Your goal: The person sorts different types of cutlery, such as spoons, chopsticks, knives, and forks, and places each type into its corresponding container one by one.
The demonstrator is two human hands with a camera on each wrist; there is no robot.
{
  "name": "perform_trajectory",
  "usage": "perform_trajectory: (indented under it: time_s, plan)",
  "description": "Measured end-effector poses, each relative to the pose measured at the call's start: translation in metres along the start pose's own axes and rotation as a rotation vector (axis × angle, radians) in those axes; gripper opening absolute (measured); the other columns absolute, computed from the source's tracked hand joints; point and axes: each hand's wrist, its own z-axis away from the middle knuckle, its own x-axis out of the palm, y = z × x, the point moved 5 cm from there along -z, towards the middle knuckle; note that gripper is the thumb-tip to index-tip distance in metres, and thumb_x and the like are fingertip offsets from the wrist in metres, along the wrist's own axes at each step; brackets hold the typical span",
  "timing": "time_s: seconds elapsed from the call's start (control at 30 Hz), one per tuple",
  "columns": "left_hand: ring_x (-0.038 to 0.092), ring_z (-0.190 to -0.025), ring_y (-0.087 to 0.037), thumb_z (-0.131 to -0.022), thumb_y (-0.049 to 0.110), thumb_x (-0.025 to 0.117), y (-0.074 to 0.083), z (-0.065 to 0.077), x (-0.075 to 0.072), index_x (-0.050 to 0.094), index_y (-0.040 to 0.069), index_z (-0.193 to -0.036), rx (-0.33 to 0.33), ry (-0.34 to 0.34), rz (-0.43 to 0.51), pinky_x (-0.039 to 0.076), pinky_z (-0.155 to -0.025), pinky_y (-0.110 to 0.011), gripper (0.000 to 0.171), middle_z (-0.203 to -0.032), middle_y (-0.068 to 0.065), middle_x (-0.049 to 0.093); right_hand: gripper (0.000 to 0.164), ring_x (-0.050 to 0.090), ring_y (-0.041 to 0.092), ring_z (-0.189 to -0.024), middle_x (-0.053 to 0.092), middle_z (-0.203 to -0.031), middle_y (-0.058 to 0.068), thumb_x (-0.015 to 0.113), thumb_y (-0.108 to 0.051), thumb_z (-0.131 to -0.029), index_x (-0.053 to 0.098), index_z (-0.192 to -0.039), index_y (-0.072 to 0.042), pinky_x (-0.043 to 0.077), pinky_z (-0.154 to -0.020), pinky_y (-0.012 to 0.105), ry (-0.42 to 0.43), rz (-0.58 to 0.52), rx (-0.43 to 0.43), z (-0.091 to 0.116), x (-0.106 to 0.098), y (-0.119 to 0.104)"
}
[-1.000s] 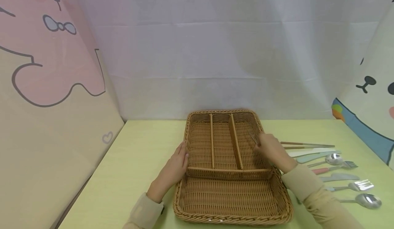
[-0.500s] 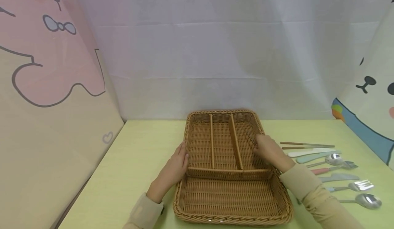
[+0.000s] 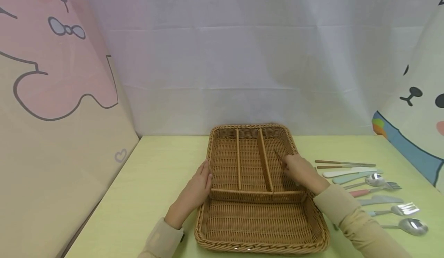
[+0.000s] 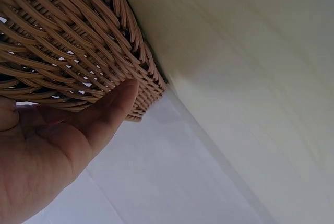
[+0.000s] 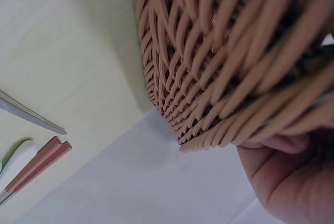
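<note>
A brown wicker basket point(image 3: 261, 246) with several compartments stands in the middle of the table. My left hand point(image 3: 195, 186) rests with fairly straight fingers against its left side; in the left wrist view the left hand point(image 4: 57, 151) touches the outer wicker wall. Inside the right rear compartment, my right hand point(image 3: 301, 169) pinches a thin dark utensil point(image 3: 277, 154). Only a short, slender end shows past the fingers, and its kind cannot be made out. In the right wrist view, the basket wall point(image 5: 193, 62) hides most of the right hand point(image 5: 297, 182).
Right of the basket lies a row of cutlery: brown-ended chopsticks point(image 3: 347, 162), a white-handled piece point(image 3: 341, 173), a small spoon point(image 3: 374, 179), a pink-handled fork point(image 3: 360, 193), a knife point(image 3: 383, 200), another fork point(image 3: 404, 209) and a large spoon point(image 3: 412, 226). A white curtain point(image 3: 215, 107) hangs behind.
My right hand has shifted slightly left and down within the right rear compartment, still holding the thin utensil. The left hand and the basket have stayed in place.
</note>
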Motion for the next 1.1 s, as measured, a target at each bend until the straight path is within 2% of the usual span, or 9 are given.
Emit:
perform_trajectory:
  time_s: [0.3, 0.47, 0.67, 0.83, 0.9, 1.03, 1.1]
  plan:
    - [0.032, -0.126, -0.042, -0.099, 0.014, 0.034, -0.001, 0.000, 0.000, 0.022, -0.014, -0.137, 0.002, -0.006, -0.007, 0.041, -0.097, -0.053, 0.048, -0.141, -0.035, 0.028, 0.013, 0.058, 0.018, -0.061, 0.068, -0.078, 0.013, 0.056, 0.003, -0.081, 0.069, -0.084, 0.000, 0.054, -0.052, 0.035, -0.040, 0.037, -0.010, 0.001, 0.003, -0.001]
    - [0.033, -0.125, -0.042, -0.099, 0.014, 0.035, -0.002, 0.000, 0.001, 0.022, -0.014, -0.137, -0.005, -0.007, -0.002, 0.041, -0.096, -0.053, 0.049, -0.141, -0.035, 0.028, 0.013, 0.054, 0.014, -0.056, 0.066, -0.071, 0.009, 0.057, 0.002, -0.082, 0.069, -0.080, -0.003, 0.048, -0.047, 0.031, -0.034, 0.059, -0.040, 0.001, 0.004, -0.002]
    - [0.034, -0.125, -0.041, -0.099, 0.015, 0.035, -0.001, 0.001, 0.000, 0.021, -0.012, -0.138, -0.012, -0.009, 0.011, 0.042, -0.096, -0.052, 0.050, -0.141, -0.034, 0.027, 0.017, 0.046, 0.014, -0.050, 0.058, -0.058, 0.004, 0.058, 0.003, -0.082, 0.064, -0.069, -0.005, 0.040, -0.043, 0.029, -0.045, 0.085, -0.053, 0.003, 0.006, -0.004]
    - [0.033, -0.126, -0.040, -0.099, 0.017, 0.034, -0.001, 0.001, 0.000, 0.022, -0.011, -0.138, -0.015, -0.007, 0.014, 0.041, -0.097, -0.052, 0.050, -0.142, -0.033, 0.027, 0.019, 0.045, 0.012, -0.046, 0.054, -0.053, 0.002, 0.064, -0.006, -0.081, 0.062, -0.063, -0.008, 0.040, -0.041, 0.030, -0.084, 0.114, -0.042, 0.004, 0.009, -0.005]
    - [0.033, -0.125, -0.040, -0.099, 0.017, 0.033, -0.001, 0.001, 0.000, 0.022, -0.012, -0.138, -0.012, -0.007, 0.011, 0.041, -0.097, -0.052, 0.050, -0.142, -0.033, 0.027, 0.016, 0.049, 0.014, -0.048, 0.058, -0.057, 0.002, 0.063, -0.004, -0.081, 0.065, -0.066, -0.009, 0.045, -0.042, 0.032, -0.087, 0.144, -0.054, 0.005, 0.010, -0.006]
    - [0.034, -0.124, -0.041, -0.099, 0.017, 0.034, -0.001, 0.002, 0.000, 0.020, -0.012, -0.138, -0.008, -0.005, 0.011, 0.042, -0.097, -0.052, 0.051, -0.141, -0.034, 0.028, 0.022, 0.055, 0.019, -0.052, 0.064, -0.063, 0.006, 0.055, 0.007, -0.081, 0.069, -0.074, -0.008, 0.049, -0.044, 0.035, -0.109, 0.210, -0.087, 0.006, 0.012, -0.008]
    - [0.035, -0.124, -0.041, -0.099, 0.017, 0.034, -0.001, 0.002, 0.000, 0.020, -0.012, -0.139, -0.006, -0.004, 0.011, 0.042, -0.096, -0.052, 0.051, -0.141, -0.034, 0.028, 0.020, 0.056, 0.020, -0.053, 0.064, -0.065, 0.007, 0.055, 0.007, -0.081, 0.069, -0.076, -0.007, 0.051, -0.045, 0.036, -0.115, 0.242, -0.107, 0.007, 0.013, -0.009]
